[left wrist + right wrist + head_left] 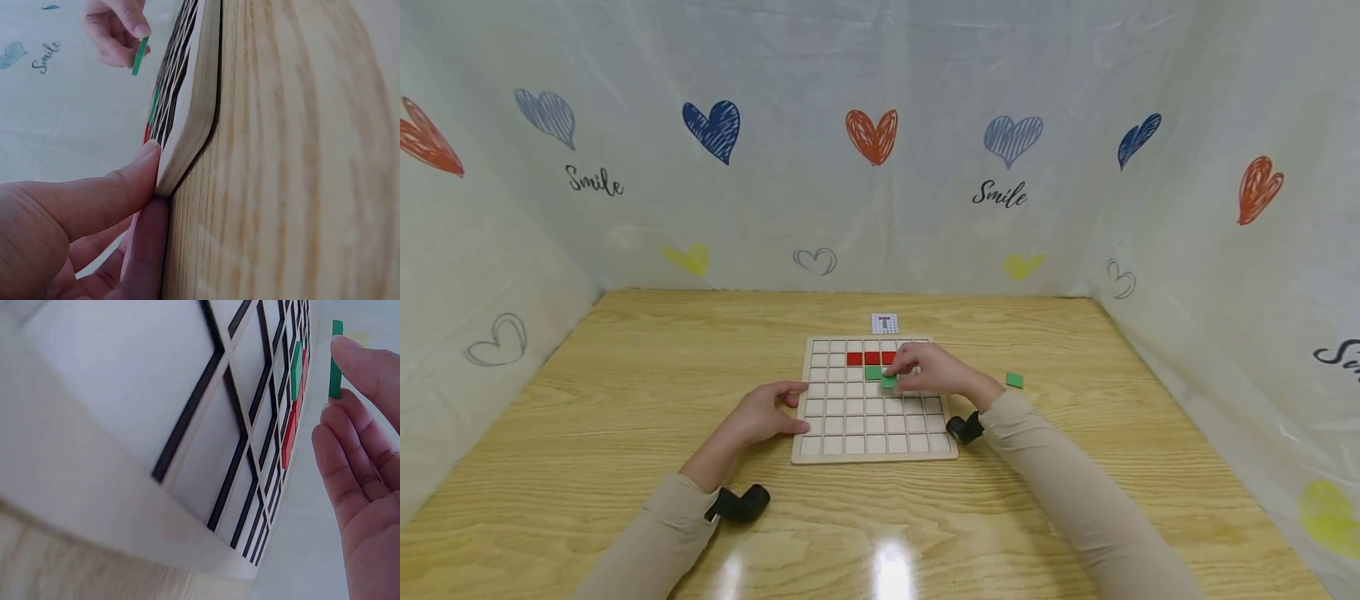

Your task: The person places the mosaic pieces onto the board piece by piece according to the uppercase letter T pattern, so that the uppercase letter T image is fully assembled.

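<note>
A square wooden grid board (876, 457) lies on the table. Three red tiles (855, 359) stand in a row in its second row of cells, and a green tile (872, 372) lies in the cell under the middle one. My right hand (934, 369) pinches another green tile (336, 359) between thumb and fingers, held above the board just right of the placed one. My left hand (766, 412) touches the board's left edge, thumb and forefinger spread apart along it. Up close, the left thumb (119, 187) presses against the board's rim.
A loose green tile (1015, 380) lies on the table to the right of the board. Behind the board is a small printed card (884, 323) with a T pattern on a grid. A white curtain (880, 225) with hearts borders the wooden table (647, 367).
</note>
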Motion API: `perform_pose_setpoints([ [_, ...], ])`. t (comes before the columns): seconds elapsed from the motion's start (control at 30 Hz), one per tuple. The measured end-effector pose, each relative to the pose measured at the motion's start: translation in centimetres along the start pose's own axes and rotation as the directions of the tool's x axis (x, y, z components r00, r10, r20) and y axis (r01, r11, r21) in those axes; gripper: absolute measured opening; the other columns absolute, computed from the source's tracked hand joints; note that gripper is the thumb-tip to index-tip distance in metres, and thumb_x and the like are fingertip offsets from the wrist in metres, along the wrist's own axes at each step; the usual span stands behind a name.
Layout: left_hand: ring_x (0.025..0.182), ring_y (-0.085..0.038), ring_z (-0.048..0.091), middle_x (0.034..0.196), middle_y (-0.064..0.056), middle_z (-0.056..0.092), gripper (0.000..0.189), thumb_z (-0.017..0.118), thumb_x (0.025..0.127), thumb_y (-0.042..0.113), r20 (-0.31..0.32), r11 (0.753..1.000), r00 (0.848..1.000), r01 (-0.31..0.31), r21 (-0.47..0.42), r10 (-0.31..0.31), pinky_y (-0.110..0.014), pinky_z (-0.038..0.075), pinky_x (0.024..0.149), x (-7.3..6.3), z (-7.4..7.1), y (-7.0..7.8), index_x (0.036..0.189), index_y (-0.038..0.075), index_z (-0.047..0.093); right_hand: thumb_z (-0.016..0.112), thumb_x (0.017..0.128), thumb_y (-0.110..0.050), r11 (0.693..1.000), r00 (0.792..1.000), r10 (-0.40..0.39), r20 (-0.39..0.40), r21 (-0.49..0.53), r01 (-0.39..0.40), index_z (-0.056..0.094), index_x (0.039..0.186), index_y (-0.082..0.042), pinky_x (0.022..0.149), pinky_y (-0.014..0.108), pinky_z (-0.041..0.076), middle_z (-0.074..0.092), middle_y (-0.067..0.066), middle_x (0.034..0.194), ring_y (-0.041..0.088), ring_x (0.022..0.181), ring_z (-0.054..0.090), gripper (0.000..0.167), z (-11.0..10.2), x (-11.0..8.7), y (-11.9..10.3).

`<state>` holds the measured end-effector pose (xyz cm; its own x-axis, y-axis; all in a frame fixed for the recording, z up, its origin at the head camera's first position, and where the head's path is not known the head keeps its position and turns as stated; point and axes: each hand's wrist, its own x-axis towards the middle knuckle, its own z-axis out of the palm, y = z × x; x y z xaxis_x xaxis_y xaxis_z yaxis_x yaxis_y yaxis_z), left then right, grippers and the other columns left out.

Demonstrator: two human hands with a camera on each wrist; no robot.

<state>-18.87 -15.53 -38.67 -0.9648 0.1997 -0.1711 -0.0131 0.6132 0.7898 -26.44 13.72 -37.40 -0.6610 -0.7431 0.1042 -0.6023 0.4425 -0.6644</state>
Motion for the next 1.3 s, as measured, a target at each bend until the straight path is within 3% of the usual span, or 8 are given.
perform_pose_setpoints([
  [0.5,0.09,-0.026,0.047,0.099,-0.011,0.054,0.061,0.079,0.073,0.008,-0.011,1.0,1.0,0.002,0.019,-0.002,-0.038,0.036,0.08,0.0,0.1,0.0,0.127,-0.001,0.054,0.072,0.081,-0.006,0.999,0.999,-0.024,0.046,-0.037,0.026,0.071,0.101,-0.002,0.075,0.027,0.045,0.06,0.002,0.089,0.011,0.08,0.051,0.021,0.7,1.7,-0.4],
  [1.1,0.09,-0.026,0.046,0.098,-0.01,0.053,0.062,0.08,0.072,0.009,-0.007,0.999,1.0,0.0,0.041,0.0,-0.038,0.036,0.08,0.1,-0.1,0.1,0.128,-0.001,0.054,0.075,0.079,-0.008,0.988,0.99,0.058,0.128,-0.147,-0.038,0.072,0.101,-0.004,0.069,0.023,0.043,0.058,-0.002,0.088,0.009,0.076,0.049,0.023,1.4,3.1,-0.5],
  [1.3,0.09,-0.026,0.046,0.098,-0.01,0.053,0.062,0.08,0.072,0.01,-0.008,0.999,1.0,0.004,0.035,-0.004,-0.038,0.035,0.081,0.0,0.0,0.1,0.128,0.0,0.054,0.073,0.079,-0.007,0.991,0.991,0.057,0.119,-0.127,-0.042,0.072,0.102,-0.004,0.072,0.023,0.043,0.059,-0.001,0.09,0.01,0.079,0.051,0.023,1.2,2.7,-0.6],
])
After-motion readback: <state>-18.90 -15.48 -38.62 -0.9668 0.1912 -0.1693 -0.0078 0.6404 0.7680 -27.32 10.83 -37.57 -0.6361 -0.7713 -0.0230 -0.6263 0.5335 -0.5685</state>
